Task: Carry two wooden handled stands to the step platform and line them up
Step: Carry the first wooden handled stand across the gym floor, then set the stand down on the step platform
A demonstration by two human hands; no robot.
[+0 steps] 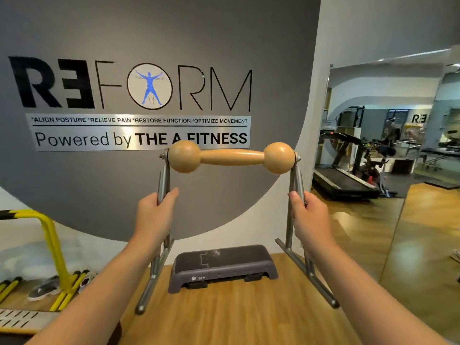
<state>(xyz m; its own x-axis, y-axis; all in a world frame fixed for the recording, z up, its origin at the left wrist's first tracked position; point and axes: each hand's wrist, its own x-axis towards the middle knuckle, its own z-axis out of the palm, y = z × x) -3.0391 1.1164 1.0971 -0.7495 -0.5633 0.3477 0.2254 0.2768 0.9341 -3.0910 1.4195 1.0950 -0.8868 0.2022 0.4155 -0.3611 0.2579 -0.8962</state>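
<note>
A: Largest first, relative to the step platform (pixel 222 266)?
B: Grey wall with lettering (pixel 129 85) behind it; mirror (pixel 388 155) to its right; wooden floor (pixel 224 314) under it.
A: The stand?
B: One wooden handled stand (pixel 231 157) held in the air above and in front of the platform, handle level, feet off the floor.
A: Hands?
B: Left hand (pixel 154 212) has fingers wrapped round the left metal upright; right hand (pixel 310 215) grips the right upright.

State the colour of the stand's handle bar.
Light tan wood on the handle bar, clearest in the head view.
</note>
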